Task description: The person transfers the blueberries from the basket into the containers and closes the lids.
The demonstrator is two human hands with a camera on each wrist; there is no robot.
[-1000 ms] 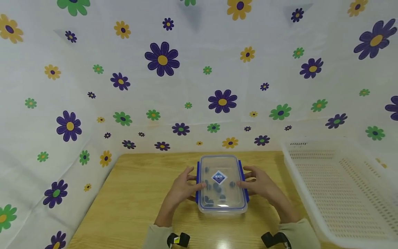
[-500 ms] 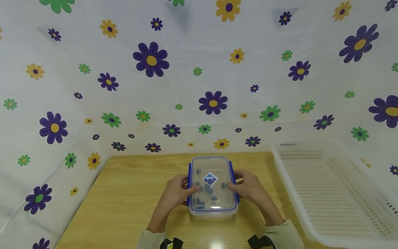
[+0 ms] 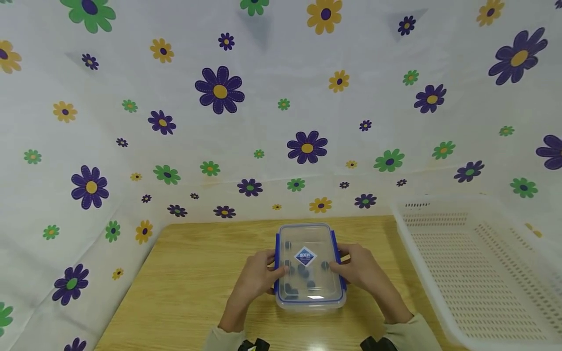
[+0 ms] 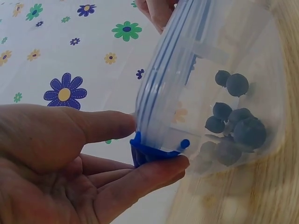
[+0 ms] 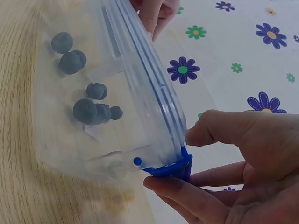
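A clear plastic food container [image 3: 311, 297] with a blue-edged lid lies on the wooden table, its lid on. Blueberries [image 4: 249, 133] show through its walls, and a blue diamond sticker [image 3: 306, 256] marks the lid. My left hand [image 3: 256, 277] holds the left edge, thumb at the lid rim and fingers under the blue side latch [image 4: 156, 155]. At the opposite edge, my right hand [image 3: 361, 267] pinches in the same way, its fingers beneath the other blue latch [image 5: 170, 169]. Some fingers are hidden behind the container in the head view.
A large white perforated plastic basket [image 3: 421, 265] stands to the right of the container. White cloth [image 3: 263, 122] printed with flowers rises behind the wooden table [image 3: 189, 282] and along its left side.
The fingers of both hands have drawn in closer against the side latches. The container stays in about the same place on the table, while the head view shifts slightly.
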